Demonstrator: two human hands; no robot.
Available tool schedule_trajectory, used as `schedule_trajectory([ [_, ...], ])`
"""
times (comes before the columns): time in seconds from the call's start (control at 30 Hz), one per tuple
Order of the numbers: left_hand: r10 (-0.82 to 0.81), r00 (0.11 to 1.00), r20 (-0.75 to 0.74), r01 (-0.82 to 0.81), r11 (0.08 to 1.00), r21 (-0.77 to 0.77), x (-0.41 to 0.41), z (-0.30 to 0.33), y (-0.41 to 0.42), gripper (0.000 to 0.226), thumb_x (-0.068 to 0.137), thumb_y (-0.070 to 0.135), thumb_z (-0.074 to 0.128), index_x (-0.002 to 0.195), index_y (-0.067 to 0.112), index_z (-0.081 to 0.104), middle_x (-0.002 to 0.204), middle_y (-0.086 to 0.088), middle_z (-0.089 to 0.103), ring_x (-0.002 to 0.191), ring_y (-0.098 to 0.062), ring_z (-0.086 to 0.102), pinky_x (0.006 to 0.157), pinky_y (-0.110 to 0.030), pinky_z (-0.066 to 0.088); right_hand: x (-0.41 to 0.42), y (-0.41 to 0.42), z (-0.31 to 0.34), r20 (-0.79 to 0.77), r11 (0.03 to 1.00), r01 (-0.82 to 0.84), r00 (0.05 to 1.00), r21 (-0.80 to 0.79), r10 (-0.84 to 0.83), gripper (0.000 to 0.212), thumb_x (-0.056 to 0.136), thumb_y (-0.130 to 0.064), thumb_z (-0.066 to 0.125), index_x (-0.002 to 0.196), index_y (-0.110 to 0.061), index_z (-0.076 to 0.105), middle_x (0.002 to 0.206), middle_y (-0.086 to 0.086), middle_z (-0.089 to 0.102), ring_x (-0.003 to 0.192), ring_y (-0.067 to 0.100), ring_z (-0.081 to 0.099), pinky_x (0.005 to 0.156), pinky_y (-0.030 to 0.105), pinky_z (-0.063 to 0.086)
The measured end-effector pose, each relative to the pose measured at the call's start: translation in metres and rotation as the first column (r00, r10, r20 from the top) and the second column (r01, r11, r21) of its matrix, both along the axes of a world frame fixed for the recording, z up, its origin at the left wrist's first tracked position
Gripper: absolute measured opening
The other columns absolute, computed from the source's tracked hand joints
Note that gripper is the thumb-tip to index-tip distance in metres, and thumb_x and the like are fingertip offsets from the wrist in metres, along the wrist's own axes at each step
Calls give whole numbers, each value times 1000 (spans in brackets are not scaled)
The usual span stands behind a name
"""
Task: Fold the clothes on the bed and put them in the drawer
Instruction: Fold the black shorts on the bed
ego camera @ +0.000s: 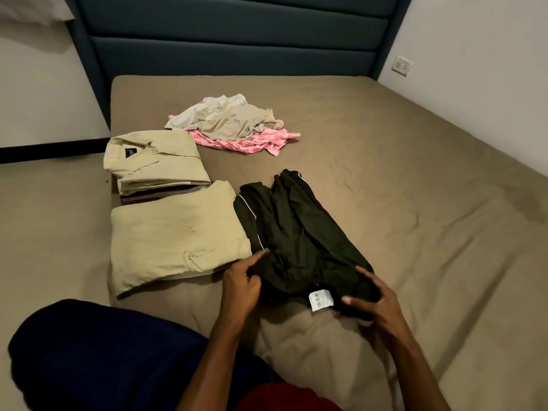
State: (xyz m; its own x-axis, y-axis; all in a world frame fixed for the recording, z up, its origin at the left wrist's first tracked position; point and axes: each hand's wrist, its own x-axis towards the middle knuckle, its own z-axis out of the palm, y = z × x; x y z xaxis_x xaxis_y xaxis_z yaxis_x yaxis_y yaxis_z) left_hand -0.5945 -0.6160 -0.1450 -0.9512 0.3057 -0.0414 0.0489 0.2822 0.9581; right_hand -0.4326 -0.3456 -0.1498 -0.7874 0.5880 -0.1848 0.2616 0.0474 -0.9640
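A dark green garment (296, 232) with thin white piping lies crumpled on the brown bed (400, 179), its white label facing me. My left hand (240, 284) pinches its near left edge, index finger stretched out. My right hand (375, 301) grips its near right corner by the label. A folded beige garment (175, 235) lies just left of it. Behind that sits a stack of folded clothes (154, 164) topped by a beige collared shirt. Farther back lies a loose heap of white, beige and pink patterned clothes (231, 126). No drawer is in view.
A dark blue padded headboard (237, 34) stands at the far end. White walls run along the left and right; a socket (401, 66) is on the right wall. My dark blue clad knee (98, 357) fills the lower left.
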Motion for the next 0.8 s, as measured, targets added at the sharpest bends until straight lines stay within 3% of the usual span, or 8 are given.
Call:
schedule_trajectory([
  [0.1,-100,995,8,101,987,-122,-1,-3,3,45,75,-3,65,99,32,80,91,18,75,87,0,70,82,-23,58,7,12,-3,119,972,-222,970,72,212,102,49,-11,103,139,-37,63,138,-13,63,127,2,59,104,25,51],
  [0.2,-113,994,-10,110,979,-170,0,0,4,20,73,11,77,86,25,73,82,13,71,77,-3,66,68,-22,53,8,18,-1,156,969,-232,964,85,217,97,54,-4,100,138,-34,64,136,-13,63,119,-2,62,98,22,54],
  [0.27,-105,994,9,105,985,-139,0,5,2,23,73,14,81,91,22,68,86,10,69,80,-6,66,66,-16,53,6,13,6,112,993,-104,989,61,97,74,66,7,90,131,-24,69,128,0,70,106,6,70,89,31,61],
  [0.37,-80,995,52,83,995,-59,1,8,-1,34,72,17,84,99,23,64,92,9,70,85,-7,68,71,-25,60,3,10,10,47,994,93,995,-53,-90,43,73,4,86,112,-9,76,105,11,77,79,19,75,66,28,60],
  [0.5,-44,997,65,32,983,181,0,10,-4,56,84,3,76,128,36,68,112,12,74,105,-5,70,89,-24,58,7,11,4,-1,915,302,950,-267,-313,54,52,-17,92,98,6,73,82,19,68,58,24,66,54,26,58],
  [0.57,-30,998,51,19,977,215,3,14,-4,63,87,-9,62,131,36,68,120,12,74,110,-2,68,96,-25,55,10,13,3,-23,872,348,925,-344,-379,40,65,-13,87,101,0,76,85,14,71,54,20,66,53,23,58],
  [0.67,113,980,165,-157,945,286,5,19,-4,44,89,-12,57,107,21,80,105,-1,78,92,-16,76,76,-43,65,13,14,8,-57,839,317,924,-442,-379,24,69,-5,83,92,-9,77,94,13,74,64,21,71,63,26,63],
  [0.8,246,910,333,-362,862,355,0,19,-8,12,92,0,66,94,8,75,90,-11,77,81,-25,76,58,-38,63,18,21,18,-100,868,256,940,-426,-327,27,75,13,71,99,0,68,106,19,69,85,30,72,71,38,65],
])
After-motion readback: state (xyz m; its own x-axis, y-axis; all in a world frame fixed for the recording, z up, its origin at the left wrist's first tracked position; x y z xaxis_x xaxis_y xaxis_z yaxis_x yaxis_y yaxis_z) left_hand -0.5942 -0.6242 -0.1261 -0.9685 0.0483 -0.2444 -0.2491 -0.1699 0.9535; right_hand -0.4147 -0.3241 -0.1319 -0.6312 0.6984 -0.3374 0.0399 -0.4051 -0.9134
